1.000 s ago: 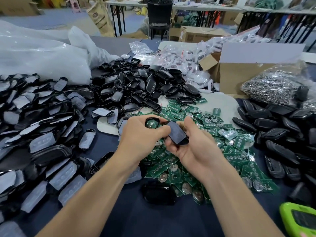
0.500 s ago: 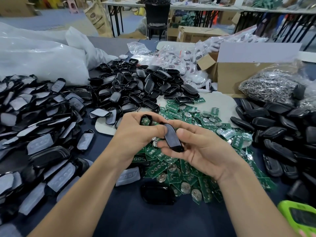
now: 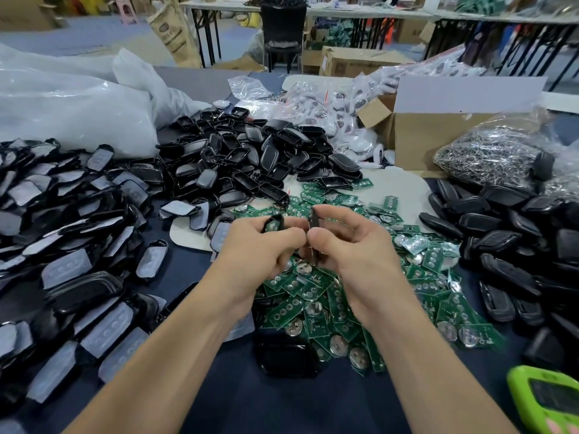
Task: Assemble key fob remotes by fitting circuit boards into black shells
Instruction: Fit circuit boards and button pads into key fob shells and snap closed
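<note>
Rotated edge-on, glossy black plastic shell cover [image 3: 313, 221] now runs twelve-to-six, pinched by right hand [image 3: 360, 258]; left hand [image 3: 257, 249] grips board-loaded black shell half [image 3: 275, 221].

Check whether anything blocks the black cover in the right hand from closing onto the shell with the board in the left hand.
Nothing loose does. The cover, pinched edge-on in the right hand, faces the shell in the left hand across an open gap. Only the thumbs, nearly touching just below, sit near that path.
</note>
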Demonstrator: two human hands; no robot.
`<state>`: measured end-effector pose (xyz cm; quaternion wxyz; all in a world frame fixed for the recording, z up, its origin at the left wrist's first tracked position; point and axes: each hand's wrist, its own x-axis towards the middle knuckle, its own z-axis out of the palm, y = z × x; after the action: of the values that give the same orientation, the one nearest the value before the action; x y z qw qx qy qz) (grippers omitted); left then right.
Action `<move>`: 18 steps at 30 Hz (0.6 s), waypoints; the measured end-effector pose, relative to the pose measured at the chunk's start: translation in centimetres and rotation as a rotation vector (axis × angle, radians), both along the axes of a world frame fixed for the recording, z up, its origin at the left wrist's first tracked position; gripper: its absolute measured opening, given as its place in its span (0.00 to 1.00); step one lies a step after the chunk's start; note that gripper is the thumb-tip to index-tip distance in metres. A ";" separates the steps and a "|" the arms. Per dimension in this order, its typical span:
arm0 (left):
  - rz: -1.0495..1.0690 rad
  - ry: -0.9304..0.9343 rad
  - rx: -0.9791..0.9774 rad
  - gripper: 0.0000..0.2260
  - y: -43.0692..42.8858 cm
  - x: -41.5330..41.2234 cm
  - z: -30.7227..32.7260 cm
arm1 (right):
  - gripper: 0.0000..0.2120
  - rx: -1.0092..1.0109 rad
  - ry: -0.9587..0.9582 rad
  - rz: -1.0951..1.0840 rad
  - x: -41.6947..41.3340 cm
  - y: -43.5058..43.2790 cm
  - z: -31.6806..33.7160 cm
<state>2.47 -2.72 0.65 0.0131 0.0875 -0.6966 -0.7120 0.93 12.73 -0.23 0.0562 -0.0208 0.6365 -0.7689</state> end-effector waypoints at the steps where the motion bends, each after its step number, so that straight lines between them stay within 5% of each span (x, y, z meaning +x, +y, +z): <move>1: -0.038 -0.033 0.021 0.02 0.0 0.0 0.0 | 0.16 0.122 0.090 -0.043 0.1 0.0 -0.1; 5: -0.069 -0.053 0.049 0.11 -0.1 -0.3 -0.1 | 0.20 0.412 0.351 -0.105 0.4 -0.1 -0.3; 18: 0.043 -0.050 0.113 0.20 -0.6 -0.4 -0.1 | 0.24 0.745 0.538 -0.211 1.5 -0.5 0.4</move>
<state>2.11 -3.28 0.52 0.0059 0.1208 -0.6533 -0.7474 2.42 12.22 0.14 -0.1858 -0.1329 0.8596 -0.4570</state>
